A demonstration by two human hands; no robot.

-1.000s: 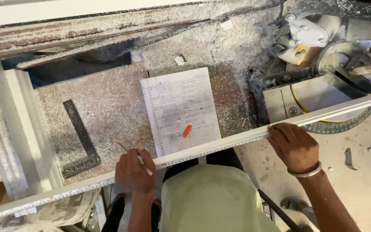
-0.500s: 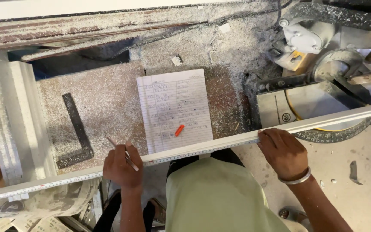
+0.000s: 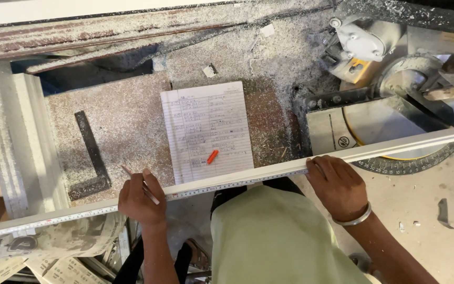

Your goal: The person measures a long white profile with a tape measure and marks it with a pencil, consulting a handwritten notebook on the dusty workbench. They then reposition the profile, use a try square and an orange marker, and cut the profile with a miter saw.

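a person's left hand (image 3: 142, 199), gripping a pencil (image 3: 140, 184), and right hand (image 3: 337, 186), fingers curled over the edge, hold a long white strip (image 3: 227, 179) with a measuring tape along it across a sawdust-covered tabletop (image 3: 127, 121), just below a lined notepad (image 3: 206, 129) bearing a small orange piece (image 3: 212, 156); a mitre saw (image 3: 390, 89) stands to the right.

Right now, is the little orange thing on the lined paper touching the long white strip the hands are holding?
Apart. The head view shows the orange piece lying on the lined sheet, with bare paper between it and the white strip.
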